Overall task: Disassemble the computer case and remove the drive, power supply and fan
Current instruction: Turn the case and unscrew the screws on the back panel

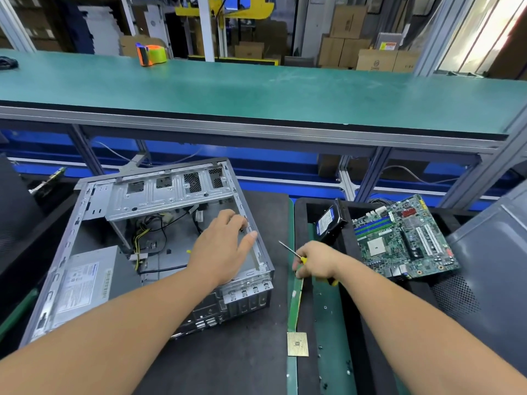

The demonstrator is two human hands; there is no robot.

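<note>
Grey sheet metal frames the open computer case [159, 238], which lies on its side on the dark mat in front of me, its open face up. My left hand [225, 246] rests on the case's right upper edge, fingers loosely curved over the rim and thumb stretched along the outside of it; I would call it a light hold on the rim, not a tight clench. Inside the case the power supply [82, 283] sits in the near left corner with its label facing up, and a bundle of black and yellow wires [148, 238] runs from it across the floor of the case. A metal drive cage [168, 192] spans the far end. My right hand [316, 262] is curled round a screwdriver [296, 255] with a yellow and black handle, its thin shaft pointing up and left toward the case without touching it. The hard drive [329, 222] is already out, propped on edge in the black tray [302, 212] to the right, just beside the green circuit board [405, 238] lying there. A memory stick [296, 300] and a square gold processor chip [297, 344] lie on the mat between my arms, with small screws [325, 307] scattered nearby. A tape dispenser [150, 54] stands on the green shelf [256, 89] beyond.
</note>
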